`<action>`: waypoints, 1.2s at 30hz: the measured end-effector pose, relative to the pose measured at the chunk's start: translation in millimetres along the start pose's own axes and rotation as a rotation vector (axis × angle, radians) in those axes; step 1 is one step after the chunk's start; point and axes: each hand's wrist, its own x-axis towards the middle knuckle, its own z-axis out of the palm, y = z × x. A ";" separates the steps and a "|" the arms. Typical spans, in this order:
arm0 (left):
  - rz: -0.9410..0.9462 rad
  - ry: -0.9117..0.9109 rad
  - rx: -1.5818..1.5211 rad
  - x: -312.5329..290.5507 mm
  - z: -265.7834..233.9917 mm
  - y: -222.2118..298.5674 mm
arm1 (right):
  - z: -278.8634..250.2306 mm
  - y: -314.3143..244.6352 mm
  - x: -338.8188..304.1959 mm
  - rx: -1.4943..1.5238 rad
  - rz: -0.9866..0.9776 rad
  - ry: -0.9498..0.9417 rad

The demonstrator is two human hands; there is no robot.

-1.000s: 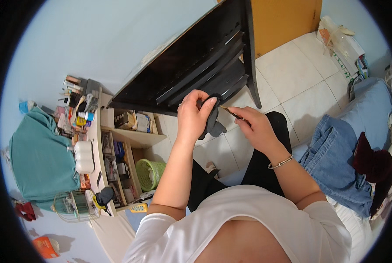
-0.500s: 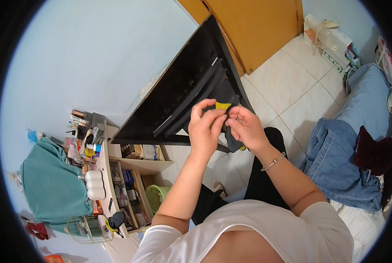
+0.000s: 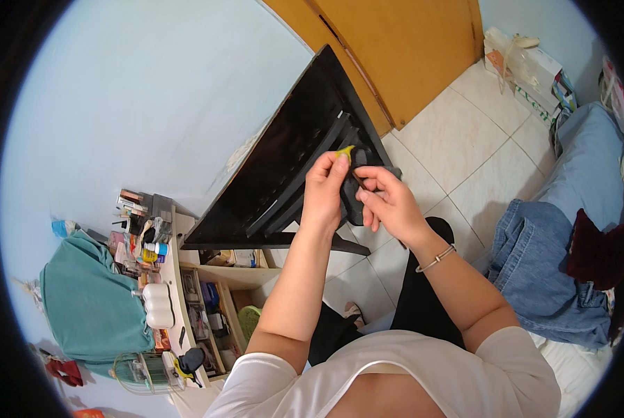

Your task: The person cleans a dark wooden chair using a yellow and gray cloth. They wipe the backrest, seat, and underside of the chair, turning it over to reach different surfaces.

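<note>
Above the floor, my left hand (image 3: 326, 184) is closed, its thumb and finger pinching the yellow edge of a small dark grey and yellow cloth item (image 3: 345, 152). Close beside it on the right, my right hand (image 3: 389, 202) has thumb and forefinger together on a thin dark strip (image 3: 358, 180); whether the strip belongs to the cloth item I cannot tell. The dark grey body of the cloth hangs between and behind my hands, partly hidden by the right fingers. A metal bangle (image 3: 436, 258) circles my right wrist.
Just beyond my hands stands a large black panel (image 3: 277, 153) with bars. A cluttered white desk (image 3: 179, 279) with open drawers is at left, holding a dark grey and yellow item (image 3: 191, 361). At right lie jeans (image 3: 535, 272) and blue bedding (image 3: 591, 167). A wooden door (image 3: 416, 56) is ahead.
My hands have drawn slightly apart. The left now lifts the yellow edge higher, while the right holds the thin dark strip. The view has shifted a little.
</note>
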 end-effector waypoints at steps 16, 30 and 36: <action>-0.049 0.059 -0.355 31.3 29.2 -10.3 | -28.8 -7.9 -3.4 -0.824 -0.529 0.255; -0.190 0.049 -0.642 49.7 22.4 -0.9 | -10.8 -45.2 15.7 -1.409 -0.784 0.322; -0.216 0.040 -0.788 55.3 23.4 -2.2 | -1.7 -78.2 22.3 -1.619 -0.823 0.147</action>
